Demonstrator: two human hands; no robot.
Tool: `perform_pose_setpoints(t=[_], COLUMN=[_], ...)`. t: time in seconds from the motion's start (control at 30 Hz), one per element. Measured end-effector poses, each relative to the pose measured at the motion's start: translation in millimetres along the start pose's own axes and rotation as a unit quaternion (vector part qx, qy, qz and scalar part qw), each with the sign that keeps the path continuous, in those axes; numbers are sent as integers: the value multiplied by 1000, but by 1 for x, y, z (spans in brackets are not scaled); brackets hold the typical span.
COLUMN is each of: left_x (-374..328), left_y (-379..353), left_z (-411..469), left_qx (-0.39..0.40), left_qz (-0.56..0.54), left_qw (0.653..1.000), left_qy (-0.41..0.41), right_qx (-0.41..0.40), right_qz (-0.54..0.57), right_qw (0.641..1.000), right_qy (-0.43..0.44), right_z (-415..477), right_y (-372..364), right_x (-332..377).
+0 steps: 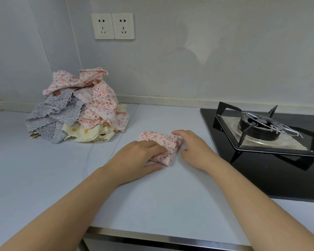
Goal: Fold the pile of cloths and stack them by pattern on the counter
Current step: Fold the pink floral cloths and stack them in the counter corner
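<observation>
Folded cloth: one pink floral cloth (pixel 163 144), folded into a small thick square, lies flat on the counter (pixel 152 205) in the middle, between the two hands.
Left hand: the left hand (pixel 138 157) covers the cloth's left part. Its fingers lie nearly straight across the top, pressing down, and the thumb stretches along the near edge. I cannot tell whether the thumb tip is tucked under the fabric.
Right hand: the right hand (pixel 194 148) is just right of the cloth, spread and relaxed, grasping nothing. The forefinger tip touches the cloth's far right corner and the thumb is just beside its right edge.
Pile: the unfolded heap (pixel 78 113) sits at the far left of the counter, well apart from the folded cloth. It shows three patterns: pink floral on top and to the right, grey dotted on the left, and cream with yellow spots underneath. The number of cloths cannot be counted.
Writing: a small brown tag (pixel 55 93) shows on a grey cloth, too small to read.
Sockets: two white wall sockets (pixel 112 26) side by side on the far wall, with no legible marking.
Hob: a black glass gas hob (pixel 261 174) at the right, with one burner (pixel 257 125) under a black pan support.
</observation>
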State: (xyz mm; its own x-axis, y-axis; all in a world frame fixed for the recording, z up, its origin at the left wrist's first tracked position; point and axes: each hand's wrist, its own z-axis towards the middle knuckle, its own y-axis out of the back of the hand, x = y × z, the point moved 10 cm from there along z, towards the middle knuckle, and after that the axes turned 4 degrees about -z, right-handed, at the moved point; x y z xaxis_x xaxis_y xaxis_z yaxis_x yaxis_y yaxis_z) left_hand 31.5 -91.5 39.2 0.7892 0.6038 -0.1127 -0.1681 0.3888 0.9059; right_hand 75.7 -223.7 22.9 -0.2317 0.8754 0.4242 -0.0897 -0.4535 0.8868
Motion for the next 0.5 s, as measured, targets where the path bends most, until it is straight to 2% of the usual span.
perform_pose_setpoints(t=[0.1, 0.17, 0.3, 0.37, 0.5], left_x=[-5, 11, 41, 47, 51], left_y=[3, 8, 17, 19, 25], left_z=[2, -1, -9, -10, -12], left_qx=[-46, -82, -147, -166, -197], left_qz=[-4, -76, -271, -336, -434], left_qw=[999, 989, 924, 895, 847], left_qy=[18, 100, 224, 242, 234], right_qx=[1, -7, -7, -30, -54], right_qz=[10, 21, 67, 139, 312], right_qw=[1000, 1000, 997, 989, 949], right_qy=[6, 9, 38, 32, 3], right_z=[0, 0, 0, -1, -4], right_y=[-3, -1, -1, 7, 17], right_x=[2, 2, 6, 7, 7])
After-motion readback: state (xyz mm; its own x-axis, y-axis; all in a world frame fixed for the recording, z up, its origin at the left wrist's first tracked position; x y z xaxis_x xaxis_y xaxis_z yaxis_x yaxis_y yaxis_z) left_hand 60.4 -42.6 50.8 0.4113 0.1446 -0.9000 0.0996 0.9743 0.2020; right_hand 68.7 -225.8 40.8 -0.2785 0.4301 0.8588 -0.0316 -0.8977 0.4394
